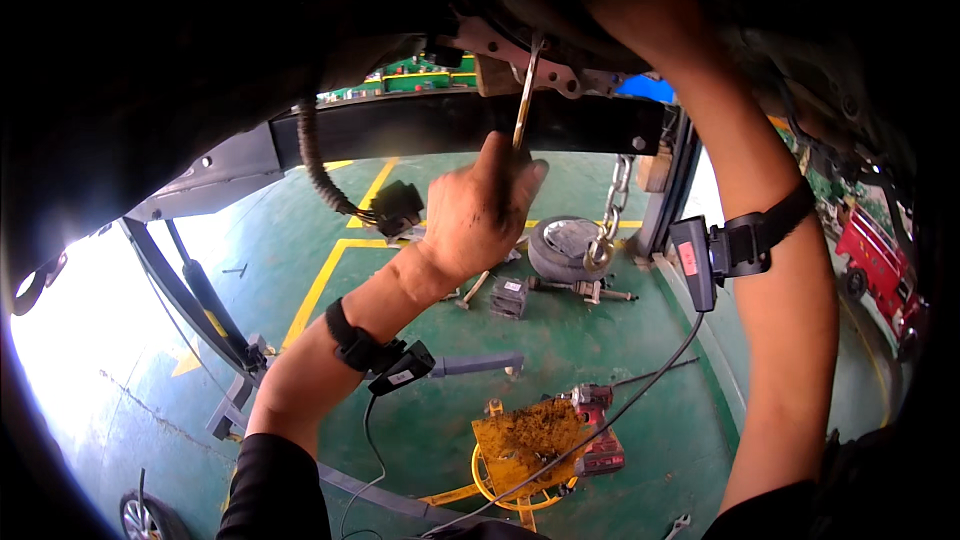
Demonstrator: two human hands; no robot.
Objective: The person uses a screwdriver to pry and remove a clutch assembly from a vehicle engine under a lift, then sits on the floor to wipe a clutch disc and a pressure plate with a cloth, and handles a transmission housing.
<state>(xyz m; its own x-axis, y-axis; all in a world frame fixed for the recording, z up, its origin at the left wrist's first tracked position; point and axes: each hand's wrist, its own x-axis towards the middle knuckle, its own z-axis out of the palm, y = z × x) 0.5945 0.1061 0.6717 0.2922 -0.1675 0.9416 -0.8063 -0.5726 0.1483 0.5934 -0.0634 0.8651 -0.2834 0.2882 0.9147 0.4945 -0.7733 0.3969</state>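
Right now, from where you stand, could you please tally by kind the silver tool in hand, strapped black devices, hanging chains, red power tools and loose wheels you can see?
Silver tool in the left hand: 1
Strapped black devices: 2
Hanging chain: 1
Red power tool: 1
Loose wheels: 2
Total: 7

black sleeves (pixel 275 485); black forearm straps (pixel 787 215) bearing dark boxes (pixel 694 280) with thin cables (pixel 651 385).
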